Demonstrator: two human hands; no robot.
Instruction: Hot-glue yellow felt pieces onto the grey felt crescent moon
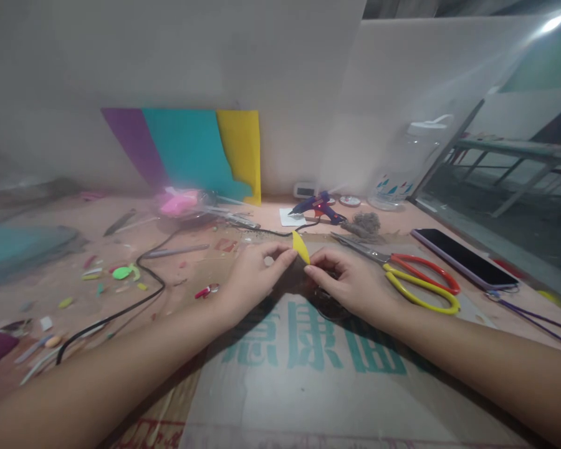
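A small yellow leaf-shaped piece [301, 247] is held up between both hands, over the middle of the work surface. My left hand [260, 269] pinches its left side between thumb and fingers. Its lower right end is gripped by the thumb and forefinger of my right hand [339, 274]. What the piece is made of I cannot tell. Beneath my right hand sits a dark round object [330, 305], mostly hidden. Scissors [416, 280] with one red and one yellow handle lie just right of that hand.
A purple-blue glue gun [318, 207] rests at the back, its black cord [161, 280] crossing the left side. Colourful scraps [121, 273] are scattered at left. A phone [465, 257] lies at right, a clear bottle [397, 168] behind it. Printed cardboard [280, 399] covers the front.
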